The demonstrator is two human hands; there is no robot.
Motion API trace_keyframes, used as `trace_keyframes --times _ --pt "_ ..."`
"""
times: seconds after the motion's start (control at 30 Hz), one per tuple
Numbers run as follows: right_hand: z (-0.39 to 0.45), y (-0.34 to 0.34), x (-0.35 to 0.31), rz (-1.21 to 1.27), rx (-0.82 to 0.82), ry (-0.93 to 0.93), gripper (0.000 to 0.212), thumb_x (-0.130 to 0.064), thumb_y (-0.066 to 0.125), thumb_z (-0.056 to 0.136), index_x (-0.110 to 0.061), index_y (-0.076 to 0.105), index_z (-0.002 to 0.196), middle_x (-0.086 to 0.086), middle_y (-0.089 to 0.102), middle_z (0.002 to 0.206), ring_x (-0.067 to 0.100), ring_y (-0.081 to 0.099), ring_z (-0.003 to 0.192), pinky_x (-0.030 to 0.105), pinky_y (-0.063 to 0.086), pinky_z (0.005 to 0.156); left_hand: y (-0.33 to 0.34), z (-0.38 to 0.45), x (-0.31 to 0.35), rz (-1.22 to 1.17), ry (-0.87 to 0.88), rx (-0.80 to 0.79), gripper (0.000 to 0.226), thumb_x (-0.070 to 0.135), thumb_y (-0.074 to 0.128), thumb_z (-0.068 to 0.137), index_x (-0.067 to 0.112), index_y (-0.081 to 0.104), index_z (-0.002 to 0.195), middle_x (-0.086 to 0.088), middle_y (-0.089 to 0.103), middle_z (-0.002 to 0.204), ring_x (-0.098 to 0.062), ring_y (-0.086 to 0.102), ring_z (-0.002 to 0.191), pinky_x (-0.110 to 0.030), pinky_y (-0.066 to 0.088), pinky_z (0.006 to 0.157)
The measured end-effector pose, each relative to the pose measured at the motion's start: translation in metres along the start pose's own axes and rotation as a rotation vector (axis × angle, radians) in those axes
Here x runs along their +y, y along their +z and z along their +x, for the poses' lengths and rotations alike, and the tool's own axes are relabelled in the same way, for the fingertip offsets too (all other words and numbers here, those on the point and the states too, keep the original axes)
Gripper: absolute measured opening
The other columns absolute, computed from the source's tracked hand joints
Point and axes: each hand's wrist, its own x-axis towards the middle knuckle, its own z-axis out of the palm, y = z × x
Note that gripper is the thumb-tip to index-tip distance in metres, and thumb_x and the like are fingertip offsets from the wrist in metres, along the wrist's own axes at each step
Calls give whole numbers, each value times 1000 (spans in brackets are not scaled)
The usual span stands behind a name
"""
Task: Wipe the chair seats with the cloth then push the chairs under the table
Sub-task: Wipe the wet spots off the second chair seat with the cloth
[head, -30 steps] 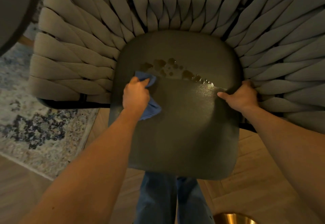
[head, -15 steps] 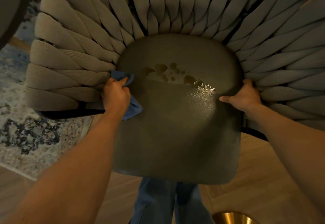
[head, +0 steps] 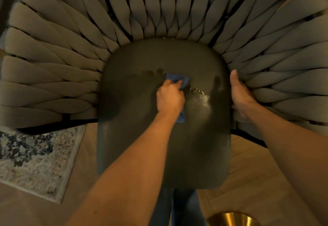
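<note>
A dark leather chair seat (head: 142,146) fills the middle of the view, ringed by a woven grey strap backrest (head: 168,9). A line of wet drops and smears (head: 152,72) crosses the seat. My left hand (head: 169,98) grips a bunched blue cloth (head: 176,79) and presses it onto the spill near the seat's middle. My right hand (head: 238,92) holds the seat's right edge, thumb on top and fingers tucked down against the straps.
A patterned rug (head: 35,154) lies on the wooden floor (head: 252,181) at the left. A shiny brass object (head: 230,218) sits at the bottom right. My jeans-clad legs (head: 177,206) stand just below the seat's front edge.
My left hand has swept the cloth from the seat's left edge rightward into the middle, over the spill. Part of the drops are now covered. My right hand stays on the right edge.
</note>
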Motion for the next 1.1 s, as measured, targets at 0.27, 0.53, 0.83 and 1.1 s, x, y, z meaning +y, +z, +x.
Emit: trace_keyframes --times 0.27,0.53,0.83,1.1 --pt "-37 3 -23 114 -64 -28 88 -82 26 88 -24 40 153 1 45 154 20 43 139 42 33 118 71 -21 96 -2 183 -217 32 16 53 91 22 64 121 -11 57 118 -37 60 99 -41 51 79" --pt "-28 4 -20 -106 36 -86 63 -59 26 104 -16 48 145 5 56 134 25 52 124 34 40 97 68 -26 105 143 230 -231 30 13 45 97 12 62 122 -11 50 128 -35 50 108 -38 47 75" --pt "-35 14 -35 -369 92 -229 88 -51 78 80 -3 42 144 18 49 145 36 48 133 41 44 102 15 5 30 252 163 -164 36 19 41 99 24 55 131 -11 45 129 -37 49 110 -42 47 80" --pt "-29 29 -61 -556 123 -279 104 -40 89 71 -9 31 151 20 39 151 37 37 140 47 36 111 -42 30 -64 244 21 -44 47 13 48 91 30 56 133 -16 51 126 -43 53 105 -47 49 88"
